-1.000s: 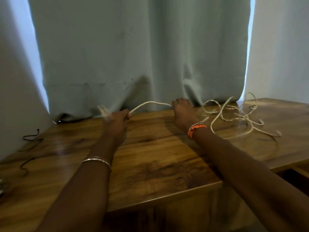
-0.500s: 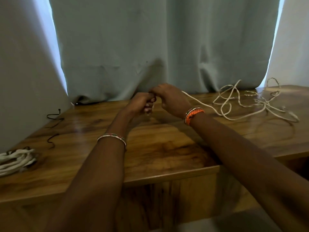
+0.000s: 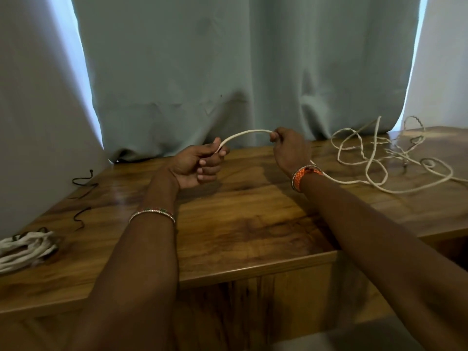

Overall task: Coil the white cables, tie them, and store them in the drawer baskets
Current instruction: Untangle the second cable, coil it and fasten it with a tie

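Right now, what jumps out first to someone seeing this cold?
The two hands, left hand and right hand, raised mid-frame over the wooden table, each gripping a white cable that arches between them. The rest of it trails right into a loose tangle on the tabletop. At the far left edge lies an already coiled white bundle.

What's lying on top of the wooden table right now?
On the wooden table: a loose white cable at right, a coiled white bundle at left, and thin dark ties beyond it. Both forearms cover part of the surface.
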The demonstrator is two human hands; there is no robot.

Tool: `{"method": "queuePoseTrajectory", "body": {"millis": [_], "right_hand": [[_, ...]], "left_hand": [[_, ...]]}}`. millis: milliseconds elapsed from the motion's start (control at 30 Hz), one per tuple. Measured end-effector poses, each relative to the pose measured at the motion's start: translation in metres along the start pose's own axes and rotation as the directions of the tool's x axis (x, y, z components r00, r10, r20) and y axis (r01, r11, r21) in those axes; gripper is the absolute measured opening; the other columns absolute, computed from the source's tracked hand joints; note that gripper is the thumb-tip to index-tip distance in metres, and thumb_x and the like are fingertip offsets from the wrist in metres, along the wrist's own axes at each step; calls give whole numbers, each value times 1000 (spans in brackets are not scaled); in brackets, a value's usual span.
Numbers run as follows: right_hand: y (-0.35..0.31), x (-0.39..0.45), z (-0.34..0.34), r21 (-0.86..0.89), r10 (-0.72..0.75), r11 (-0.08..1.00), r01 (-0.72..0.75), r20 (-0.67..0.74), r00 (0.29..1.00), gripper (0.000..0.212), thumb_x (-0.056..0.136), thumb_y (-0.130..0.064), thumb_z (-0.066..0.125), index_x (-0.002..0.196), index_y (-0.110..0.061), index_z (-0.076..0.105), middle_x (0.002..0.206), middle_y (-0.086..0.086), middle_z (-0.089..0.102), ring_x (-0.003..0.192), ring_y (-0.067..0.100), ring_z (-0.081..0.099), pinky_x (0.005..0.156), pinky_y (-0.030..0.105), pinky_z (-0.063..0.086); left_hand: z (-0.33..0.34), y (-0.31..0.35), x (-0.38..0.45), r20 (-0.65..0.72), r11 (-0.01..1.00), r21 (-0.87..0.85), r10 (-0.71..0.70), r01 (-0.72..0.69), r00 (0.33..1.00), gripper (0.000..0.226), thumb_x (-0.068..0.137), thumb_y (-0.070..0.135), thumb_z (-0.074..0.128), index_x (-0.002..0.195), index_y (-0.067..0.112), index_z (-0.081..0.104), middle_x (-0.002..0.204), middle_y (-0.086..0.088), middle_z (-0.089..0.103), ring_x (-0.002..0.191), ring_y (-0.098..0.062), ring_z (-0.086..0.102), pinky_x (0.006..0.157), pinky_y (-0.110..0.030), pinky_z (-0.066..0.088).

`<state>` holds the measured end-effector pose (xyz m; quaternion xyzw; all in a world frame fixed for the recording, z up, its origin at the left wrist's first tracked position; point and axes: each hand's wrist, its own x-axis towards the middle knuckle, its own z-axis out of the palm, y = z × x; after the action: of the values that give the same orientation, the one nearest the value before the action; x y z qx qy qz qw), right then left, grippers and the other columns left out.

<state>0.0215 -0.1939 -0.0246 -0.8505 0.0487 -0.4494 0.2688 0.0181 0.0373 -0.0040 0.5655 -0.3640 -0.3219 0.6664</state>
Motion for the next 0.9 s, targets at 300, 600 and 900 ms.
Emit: {"method": "queuePoseTrajectory", "body": {"millis": [300,600,900], "right_hand": [[-61,-51,13,-218,-143,920,327,589,796,10,82,-20,59,88,-13,59,104,14,65,94,29,60,70,28,39],[-102,-75,-12,-17,-583,753,657,445,680,21,79,-24,58,66,-21,41,62,-3,46,54,14,35,44,23,20],[-90,-71,-4,71,-637,720,690,461,618,22,94,-29,47,98,-12,60,94,10,62,78,21,53,62,27,28]], "left_hand": [[23,8,15,-149,996,91,33,-19,988,18,92,20,37,99,11,51,46,9,34,32,1,25,35,-14,13],[-4,-4,23,-683,977,211,125,30,719,40,102,21,25,67,13,41,39,4,31,23,-4,22,30,-8,16],[7,-4,24,-597,988,-86,53,-129,801,33,101,23,35,73,10,46,47,3,57,37,-6,51,40,-13,44]]}}
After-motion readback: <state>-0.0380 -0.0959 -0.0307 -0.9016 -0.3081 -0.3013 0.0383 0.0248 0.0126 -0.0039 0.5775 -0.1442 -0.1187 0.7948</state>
